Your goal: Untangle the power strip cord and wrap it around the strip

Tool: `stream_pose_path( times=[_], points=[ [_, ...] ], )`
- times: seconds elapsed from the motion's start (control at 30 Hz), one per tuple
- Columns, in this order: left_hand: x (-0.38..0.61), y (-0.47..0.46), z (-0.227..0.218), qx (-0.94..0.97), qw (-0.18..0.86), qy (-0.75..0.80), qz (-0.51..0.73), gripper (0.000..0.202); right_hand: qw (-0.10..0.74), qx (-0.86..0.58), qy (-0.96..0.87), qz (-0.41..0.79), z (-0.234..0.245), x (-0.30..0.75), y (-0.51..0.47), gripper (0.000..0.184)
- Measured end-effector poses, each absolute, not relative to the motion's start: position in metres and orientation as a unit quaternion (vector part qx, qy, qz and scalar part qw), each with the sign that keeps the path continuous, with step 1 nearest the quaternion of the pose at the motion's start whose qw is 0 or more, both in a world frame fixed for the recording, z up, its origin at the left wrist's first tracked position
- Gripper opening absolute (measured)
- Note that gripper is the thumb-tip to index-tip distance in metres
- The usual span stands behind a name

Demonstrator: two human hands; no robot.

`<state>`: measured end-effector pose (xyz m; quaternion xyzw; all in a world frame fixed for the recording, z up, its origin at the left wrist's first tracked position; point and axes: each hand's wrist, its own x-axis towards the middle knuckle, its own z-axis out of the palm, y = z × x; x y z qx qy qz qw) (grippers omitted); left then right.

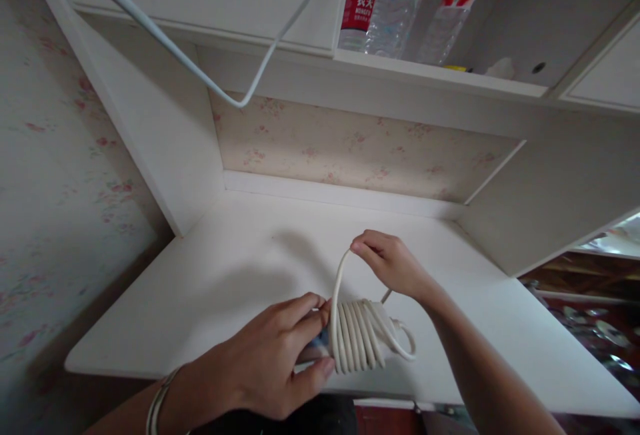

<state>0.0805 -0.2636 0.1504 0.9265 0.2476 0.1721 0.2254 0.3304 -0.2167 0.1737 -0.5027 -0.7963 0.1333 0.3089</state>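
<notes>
My left hand [273, 355] is closed around one end of a white power strip [320, 349] lying near the front edge of the white desk [200, 288]. A white cord [357, 338] is wrapped in several turns round the strip. My right hand [387, 261] is just behind it, pinching a loop of that cord and lifting it above the coils. A short loop of cord sticks out on the right of the coils. A bangle sits on my left wrist.
A white cable [165, 41] hangs slack across the upper left from the cabinet. Plastic water bottles [395, 5] stand on the shelf [440, 75] above the desk. White side panels enclose the desk; flowered wallpaper [60, 175] is at left.
</notes>
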Motion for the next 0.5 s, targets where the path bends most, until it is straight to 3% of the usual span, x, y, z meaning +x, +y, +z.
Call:
stream_pose_path(
  times=[0.1, 0.37, 0.5],
  points=[
    [0.08, -0.27, 0.154, 0.921, 0.215, 0.252, 0.204, 0.045, 0.299, -0.51, -0.794, 0.139, 0.161, 0.33, -0.213, 0.033],
    [0.061, -0.264, 0.172, 0.936, 0.163, 0.194, 0.245, 0.046, 0.204, -0.584, -0.784, 0.046, 0.107, 0.333, -0.208, 0.053],
    [0.053, -0.258, 0.178, 0.914, 0.148, 0.23, 0.299, 0.042, 0.146, -0.622, -0.768, 0.045, 0.09, 0.331, -0.214, 0.052]
  ],
)
